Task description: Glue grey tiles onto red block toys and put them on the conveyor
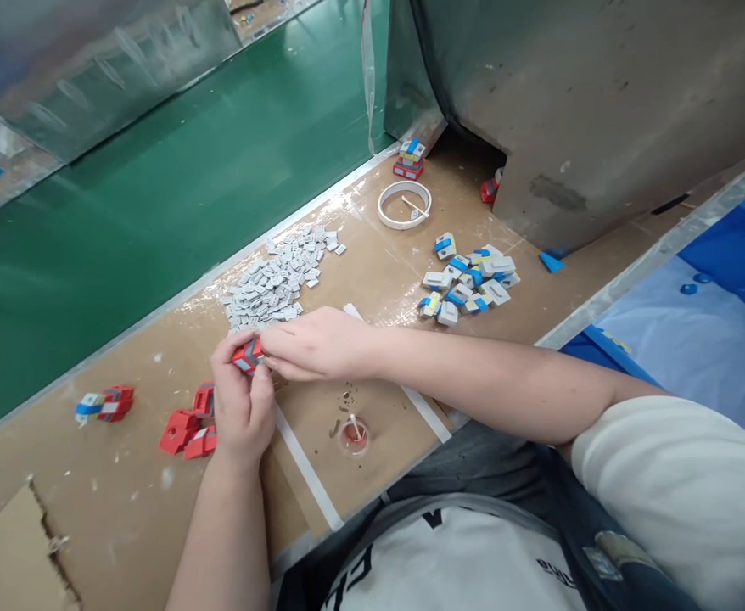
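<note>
Head view: your left hand [242, 406] grips one red block [243, 357], likely unfinished; your right hand [322, 344] pinches at it, contents unclear. Grey tags [274, 284] remain by the table [363, 271]'s far edge.

Factory-like workshop, green conveyor belt [175, 195] beside a brown workbench [124, 501], pile of small grey parts [280, 276]
</note>
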Motion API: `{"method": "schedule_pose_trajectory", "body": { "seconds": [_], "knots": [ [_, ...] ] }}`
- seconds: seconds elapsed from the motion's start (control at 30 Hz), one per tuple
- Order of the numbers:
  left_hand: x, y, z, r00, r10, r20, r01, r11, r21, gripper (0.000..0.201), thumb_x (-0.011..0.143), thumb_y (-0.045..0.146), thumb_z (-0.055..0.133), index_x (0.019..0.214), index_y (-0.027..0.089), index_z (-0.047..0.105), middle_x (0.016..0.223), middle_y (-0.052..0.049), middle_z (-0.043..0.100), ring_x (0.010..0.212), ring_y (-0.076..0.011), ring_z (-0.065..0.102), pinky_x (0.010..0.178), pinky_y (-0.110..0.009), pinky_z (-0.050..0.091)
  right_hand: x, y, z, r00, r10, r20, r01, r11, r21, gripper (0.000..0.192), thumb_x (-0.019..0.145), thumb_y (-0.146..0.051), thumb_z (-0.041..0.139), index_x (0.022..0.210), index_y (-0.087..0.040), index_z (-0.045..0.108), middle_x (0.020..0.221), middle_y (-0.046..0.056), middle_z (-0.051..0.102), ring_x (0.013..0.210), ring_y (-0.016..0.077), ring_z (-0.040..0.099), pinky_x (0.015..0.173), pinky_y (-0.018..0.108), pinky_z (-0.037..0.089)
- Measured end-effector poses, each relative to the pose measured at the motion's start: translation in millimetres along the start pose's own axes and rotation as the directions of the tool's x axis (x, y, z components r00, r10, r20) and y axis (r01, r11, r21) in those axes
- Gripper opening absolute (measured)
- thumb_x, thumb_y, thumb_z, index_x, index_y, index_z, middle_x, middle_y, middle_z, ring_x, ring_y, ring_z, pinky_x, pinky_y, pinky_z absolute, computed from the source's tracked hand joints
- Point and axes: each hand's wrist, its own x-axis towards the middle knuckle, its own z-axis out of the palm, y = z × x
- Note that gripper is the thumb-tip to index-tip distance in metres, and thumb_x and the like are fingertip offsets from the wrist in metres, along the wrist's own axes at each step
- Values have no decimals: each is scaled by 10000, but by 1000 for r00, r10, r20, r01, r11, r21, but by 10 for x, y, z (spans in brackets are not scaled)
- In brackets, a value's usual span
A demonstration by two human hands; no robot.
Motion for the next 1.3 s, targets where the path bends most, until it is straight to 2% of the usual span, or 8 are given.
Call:
{"method": "schedule_pose_trajectory", "body": {
  "seconds": [0.17, 0.27, 0.43, 0.53, 0.63, 0.87, 1.2, 1.3],
  "knots": [
    [-9, 7, 37, 998, -69, -2, 69, 998, 5, 402, 1046, 406, 601, 1391, 205, 562, 1337, -123, 651, 1220, -257, 677, 1071, -403, 540, -16, -30, 13, 999, 37, 5, -37, 998, 47, 259, 1174, -357, 403, 1209, -169, 576, 1085, 90, 735, 967, 220, 683, 715, 310, 410],
    [-2, 16, 85, 977, -215, 2, 211, 956, -202, 385, 1028, 424, 617, 1356, 227, 583, 1275, -102, 665, 1156, -244, 681, 1028, -378, 557, -29, -32, -22, 998, 54, -20, -50, 985, 165, 242, 1174, -343, 401, 1159, -192, 590, 1056, 64, 746, 936, 201, 675, 744, 303, 414],
    [106, 103, 141, 886, -439, 146, 417, 621, -664, 329, 888, 377, 740, 1179, 250, 652, 945, -8, 653, 725, -145, 596, 634, -247, 525, -40, -25, -62, 993, 99, -57, -81, 962, 261, 257, 1156, -351, 415, 1081, -198, 607, 1000, 54, 748, 902, 198, 651, 739, 301, 360],
    [171, 168, 125, 848, -467, 252, 474, 456, -753, 363, 784, 341, 798, 1113, 235, 686, 874, 5, 656, 649, -127, 553, 562, -228, 486, -38, -20, -57, 988, 147, -34, -135, 959, 248, 244, 1133, -367, 449, 1069, -195, 610, 1017, 64, 753, 884, 199, 634, 705, 299, 308],
    [194, 205, 94, 834, -470, 289, 490, 387, -781, 373, 727, 283, 828, 1077, 225, 712, 856, 2, 677, 656, -124, 567, 556, -210, 477, -37, -32, -67, 987, 162, 14, -160, 954, 252, 240, 1117, -385, 471, 1078, -196, 613, 1013, 62, 751, 863, 199, 621, 695, 301, 284],
    [185, 212, 72, 830, -453, 325, 504, 362, -784, 358, 717, 275, 844, 1039, 222, 697, 851, 3, 690, 698, -139, 629, 577, -210, 502, -40, -86, -107, 984, 168, 61, -179, 944, 278, 271, 1120, -442, 488, 1091, -197, 601, 958, 45, 730, 817, 195, 609, 681, 300, 271],
    [98, 172, 98, 856, -440, 273, 481, 483, -731, 370, 808, 300, 806, 1132, 242, 636, 981, -13, 677, 871, -208, 707, 838, -347, 612, -41, -62, -77, 988, 145, 54, -155, 943, 295, 299, 1110, -492, 517, 1054, -202, 567, 947, 40, 712, 786, 187, 583, 672, 292, 276],
    [86, 176, 126, 868, -446, 219, 450, 520, -726, 366, 798, 289, 834, 1113, 239, 655, 1015, -10, 664, 891, -193, 693, 862, -332, 601, -39, -70, -81, 983, 165, 77, -181, 938, 294, 313, 1115, -503, 504, 1060, -201, 566, 959, 41, 706, 793, 188, 580, 669, 292, 266]
  ]
}}
